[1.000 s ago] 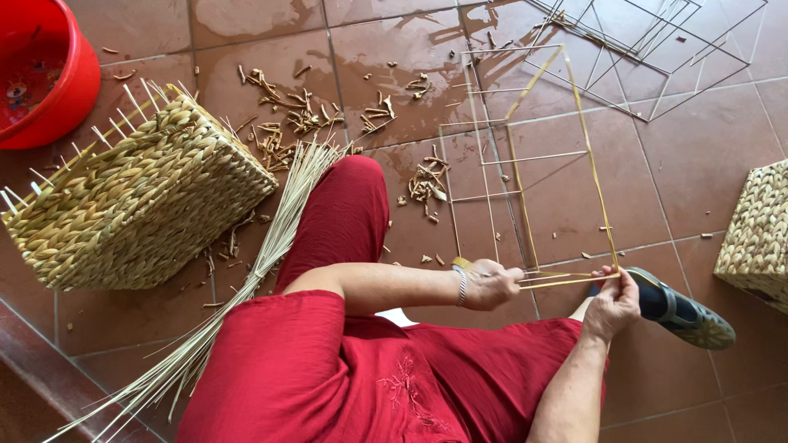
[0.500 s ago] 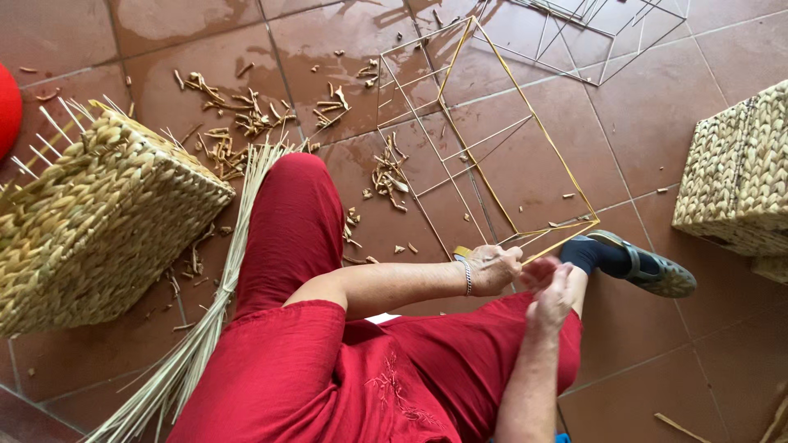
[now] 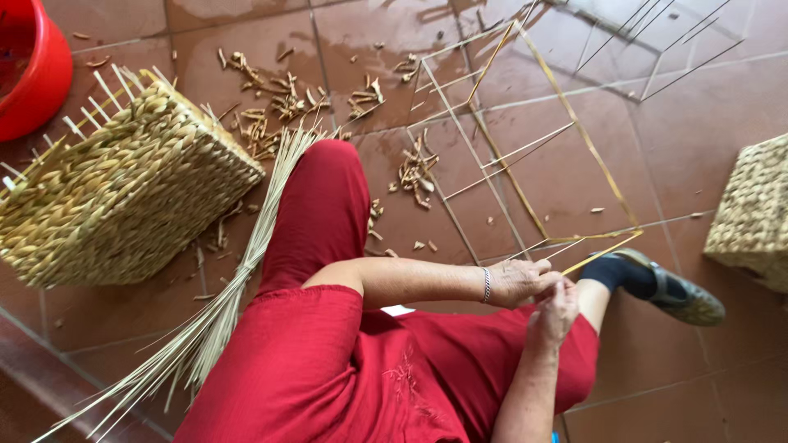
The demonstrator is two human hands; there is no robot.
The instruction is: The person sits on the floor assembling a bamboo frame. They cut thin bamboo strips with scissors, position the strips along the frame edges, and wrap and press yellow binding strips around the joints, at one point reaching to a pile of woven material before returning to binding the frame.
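Observation:
I sit on the tiled floor in red clothes. A box-shaped wire frame (image 3: 574,125), partly wrapped in yellow straw, lies in front of me. My left hand (image 3: 521,280), with a bracelet at the wrist, pinches the frame's near corner. Touching it from just below, my right hand (image 3: 556,312) grips a thin straw strand (image 3: 606,251) that runs out to the right along the frame's near bar.
A half-woven straw basket (image 3: 123,193) with upright stakes stands at left, a bundle of long reeds (image 3: 246,279) beside my leg. Cut straw scraps (image 3: 271,115) litter the tiles. A red bucket (image 3: 33,66) is at far left, another woven basket (image 3: 751,213) at right, a bare wire frame (image 3: 657,49) beyond.
My two hands have come closer together at the frame's near corner. The strand now slants up to the right instead of lying level. My view has shifted.

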